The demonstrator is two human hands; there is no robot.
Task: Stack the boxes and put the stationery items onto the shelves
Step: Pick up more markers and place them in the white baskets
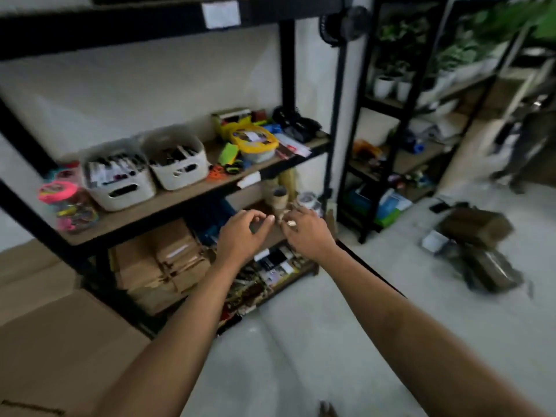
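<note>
I see both hands at the shelf: left hand (240, 233) loosely curled, holding nothing; right hand (307, 233) blurred, grip unclear, beside brown cardboard rolls (278, 195).

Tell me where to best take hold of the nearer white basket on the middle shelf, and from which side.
Take the nearer white basket by the oval handle slot in its front wall, from the front, the open side of the shelf. The slot faces outward, and pens fill the top, so a grip from above is likely awkward. The second basket stands close on its right.
</note>
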